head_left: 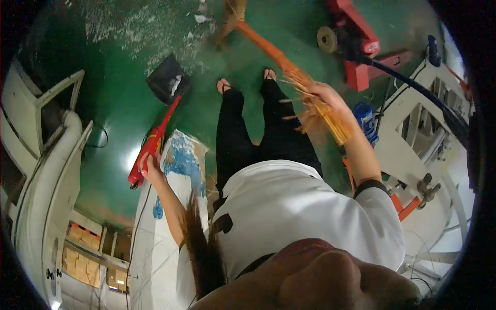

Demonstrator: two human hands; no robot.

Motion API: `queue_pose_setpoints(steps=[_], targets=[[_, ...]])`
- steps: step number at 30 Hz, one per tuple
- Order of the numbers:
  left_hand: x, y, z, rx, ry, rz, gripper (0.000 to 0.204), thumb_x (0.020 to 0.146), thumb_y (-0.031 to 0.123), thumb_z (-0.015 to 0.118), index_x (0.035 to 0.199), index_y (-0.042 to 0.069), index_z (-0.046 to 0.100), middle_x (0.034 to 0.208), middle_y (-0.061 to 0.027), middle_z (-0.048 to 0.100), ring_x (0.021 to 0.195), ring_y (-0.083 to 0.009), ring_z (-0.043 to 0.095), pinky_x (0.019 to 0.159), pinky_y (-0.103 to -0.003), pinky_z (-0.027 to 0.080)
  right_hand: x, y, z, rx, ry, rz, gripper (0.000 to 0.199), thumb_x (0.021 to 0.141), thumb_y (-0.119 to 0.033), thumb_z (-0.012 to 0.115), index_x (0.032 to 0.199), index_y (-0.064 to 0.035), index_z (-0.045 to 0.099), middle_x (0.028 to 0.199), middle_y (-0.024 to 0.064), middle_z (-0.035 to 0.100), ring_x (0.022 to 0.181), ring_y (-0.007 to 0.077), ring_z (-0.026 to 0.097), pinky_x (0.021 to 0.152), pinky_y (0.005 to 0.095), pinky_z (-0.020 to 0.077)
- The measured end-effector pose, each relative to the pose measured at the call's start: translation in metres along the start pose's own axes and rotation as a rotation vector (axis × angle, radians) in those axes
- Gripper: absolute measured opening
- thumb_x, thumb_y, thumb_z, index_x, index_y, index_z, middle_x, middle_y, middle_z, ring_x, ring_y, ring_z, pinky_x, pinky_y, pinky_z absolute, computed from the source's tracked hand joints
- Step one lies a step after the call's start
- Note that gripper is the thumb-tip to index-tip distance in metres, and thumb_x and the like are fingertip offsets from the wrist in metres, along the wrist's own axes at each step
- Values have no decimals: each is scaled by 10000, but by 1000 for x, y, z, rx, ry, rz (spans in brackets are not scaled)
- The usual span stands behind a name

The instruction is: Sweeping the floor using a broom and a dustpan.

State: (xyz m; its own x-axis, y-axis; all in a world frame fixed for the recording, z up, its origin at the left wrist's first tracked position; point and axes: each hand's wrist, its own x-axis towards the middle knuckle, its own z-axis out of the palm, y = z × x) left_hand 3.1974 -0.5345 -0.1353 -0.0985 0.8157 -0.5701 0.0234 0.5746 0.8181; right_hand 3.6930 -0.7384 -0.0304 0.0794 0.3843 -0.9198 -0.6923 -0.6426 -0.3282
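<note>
My left hand (150,166) is closed around the red handle of a dustpan (166,117). Its black pan (164,85) rests on the green floor ahead of me to the left, with a few pale scraps in it. In my right hand (330,97) is an orange-handled broom (266,47), gripped where frayed straw strands stick out around the fingers. The broom runs forward and left from that hand. Its brush end (232,18) is blurred near the top of the view, close to the scattered debris. The two tools are apart from each other.
White debris (134,33) is strewn over the floor at far left. A red pallet jack (356,72) stands ahead to the right. Pale machine frames (408,129) and a blue object (366,121) are at my right. A white, blue-stained surface (182,157) lies beside my left leg.
</note>
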Motion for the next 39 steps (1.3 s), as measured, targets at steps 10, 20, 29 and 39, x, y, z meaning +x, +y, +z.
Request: queue_pose_setpoints(steps=[10,20,29,39], targets=[[10,44,119,10,108,12,196,796,26,519,980,-36,493,978,-165,520,865,-342,577,758,-388,507,31,-164,-180,-631,403,-538,546,712,-196,587,1190,11,425,931,65,557,809,155,532,723,261,433],[-45,89,370,71,214,3,212,805,62,529,1004,-1,486,963,-166,558,865,-299,586,761,-358,496,235,-446,-425,-1547,660,-144,582,728,-267,546,1224,-14,378,1067,249,528,1005,353,512,840,391,415],[-71,89,443,-136,225,-83,223,811,70,514,1004,-32,465,952,-210,554,871,-329,584,811,-389,485,217,-352,-336,-1147,336,-143,604,725,-240,561,1231,-9,325,1085,181,529,979,264,527,851,340,411],[-59,53,430,-172,229,-102,224,810,70,536,1004,-24,476,955,-189,552,850,-326,592,772,-386,501,85,-409,-259,-867,16,-127,618,696,-124,615,1249,17,378,1101,94,524,971,151,510,845,267,400]])
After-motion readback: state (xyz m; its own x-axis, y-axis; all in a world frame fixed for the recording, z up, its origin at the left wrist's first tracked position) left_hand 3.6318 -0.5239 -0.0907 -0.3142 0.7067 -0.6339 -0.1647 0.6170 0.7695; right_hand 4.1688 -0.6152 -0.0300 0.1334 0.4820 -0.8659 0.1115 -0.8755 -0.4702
